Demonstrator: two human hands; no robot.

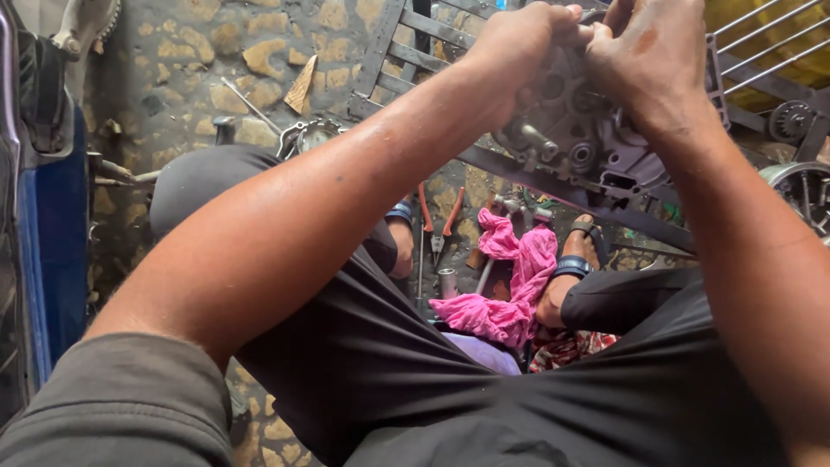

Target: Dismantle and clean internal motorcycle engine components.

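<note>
A grey metal engine casing (pixel 577 138) with round bores and a stub shaft rests on a dark metal frame (pixel 553 186) in front of me. My left hand (pixel 519 47) is closed over the casing's upper left edge. My right hand (pixel 653 60) grips the top of the casing beside it, fingers curled; a small part may be pinched between the two hands, but it is hidden. Both forearms reach up from my lap toward the casing.
A pink rag (pixel 510 285) lies on the stone floor between my sandalled feet. Red-handled pliers (pixel 441 225) and a short metal tube (pixel 447 282) lie beside it. A blue vehicle body (pixel 52 233) stands at the left; a gear (pixel 791 119) and wheel hub (pixel 800 195) at the right.
</note>
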